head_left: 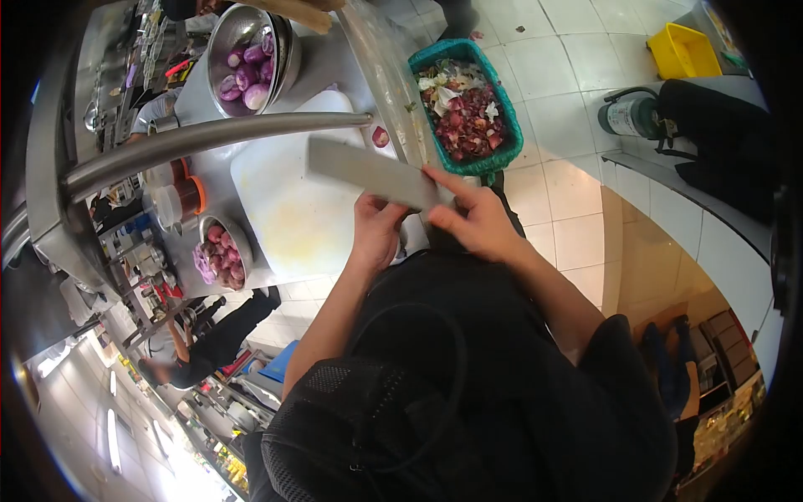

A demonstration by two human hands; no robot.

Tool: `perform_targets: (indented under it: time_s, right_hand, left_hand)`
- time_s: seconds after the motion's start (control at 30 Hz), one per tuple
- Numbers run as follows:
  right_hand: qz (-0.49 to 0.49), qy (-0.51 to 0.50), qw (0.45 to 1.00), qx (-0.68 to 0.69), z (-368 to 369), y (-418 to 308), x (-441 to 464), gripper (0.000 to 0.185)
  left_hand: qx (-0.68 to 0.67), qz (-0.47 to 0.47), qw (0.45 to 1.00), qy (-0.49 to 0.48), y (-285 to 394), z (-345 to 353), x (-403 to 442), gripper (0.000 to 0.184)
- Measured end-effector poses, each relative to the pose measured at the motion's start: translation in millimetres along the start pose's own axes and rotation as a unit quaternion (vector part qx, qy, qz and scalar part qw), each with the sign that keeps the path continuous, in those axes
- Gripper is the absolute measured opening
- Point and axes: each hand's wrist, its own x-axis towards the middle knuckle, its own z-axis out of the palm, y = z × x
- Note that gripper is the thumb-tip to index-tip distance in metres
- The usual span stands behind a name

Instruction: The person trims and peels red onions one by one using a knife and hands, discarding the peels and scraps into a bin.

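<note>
My right hand (478, 219) grips a wide-bladed cleaver (360, 171), its blade pointing left over the white cutting board (288, 205) and slightly blurred. Just below the blade, my left hand (381, 230) is closed with its fingertips pinched together; what they hold is hidden. A small piece of red onion (381, 136) lies by the board's far right corner. Beyond the board, peeled red onions (247, 75) sit in a metal colander (289, 58). Unpeeled red onions (224, 255) fill a metal bowl (244, 237) at the table's near left.
A teal basket (514, 149) full of onion skins stands right of the table. A curved metal rail (217, 144) crosses above the board. Orange-rimmed tubs (180, 201) stand left. Another person (213, 351) is at lower left. A yellow bin (684, 52) sits far right.
</note>
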Motion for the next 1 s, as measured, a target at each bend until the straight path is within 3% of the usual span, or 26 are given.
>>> perform_targets:
  time_s: [0.03,0.07,0.3,0.37,0.43,0.47,0.53,0.63,0.8,1.0]
  right_hand:
    - [-0.005,0.026,0.984,0.177,0.9,3.9,3.0,0.074]
    - [0.064,-0.016,0.961,0.269,-6.9,7.6,3.3,0.062]
    - [0.122,0.062,0.939,0.316,-24.2,33.2,19.2,0.069]
    - [0.122,0.049,0.946,0.297,-23.8,33.0,18.0,0.072]
    - [0.047,0.100,0.981,0.160,-16.1,30.5,15.5,0.078]
    - [0.047,0.101,0.981,0.160,-17.8,27.6,12.7,0.078]
    - [0.047,0.060,0.996,-0.038,-26.6,4.3,7.5,0.087]
    - [-0.021,0.041,0.996,-0.080,-25.8,-14.0,2.7,0.096]
    - [-0.026,-0.027,0.974,-0.222,-15.4,-21.5,-2.8,0.115]
    - [-0.007,-0.061,0.962,-0.267,-15.6,-29.7,-3.2,0.117]
  left_hand:
    - [0.000,-0.001,1.000,0.001,0.3,2.1,0.7,0.043]
    - [-0.008,0.001,1.000,0.008,-0.3,5.3,3.5,0.043]
    - [-0.067,-0.031,0.996,-0.057,7.8,9.3,1.8,0.048]
    - [-0.083,-0.044,0.993,-0.070,9.7,8.4,-0.5,0.049]
    - [-0.103,-0.045,0.991,-0.076,9.7,7.6,2.2,0.050]
    - [-0.103,-0.045,0.991,-0.077,7.9,8.0,3.3,0.050]
    - [-0.099,-0.029,0.994,-0.043,1.6,5.6,4.1,0.049]
    - [-0.053,-0.029,0.997,-0.057,-4.8,-8.0,7.5,0.044]
    - [-0.053,-0.014,0.998,-0.037,-5.8,5.2,8.4,0.041]
    - [-0.029,0.024,0.998,-0.043,-13.0,0.3,10.3,0.042]
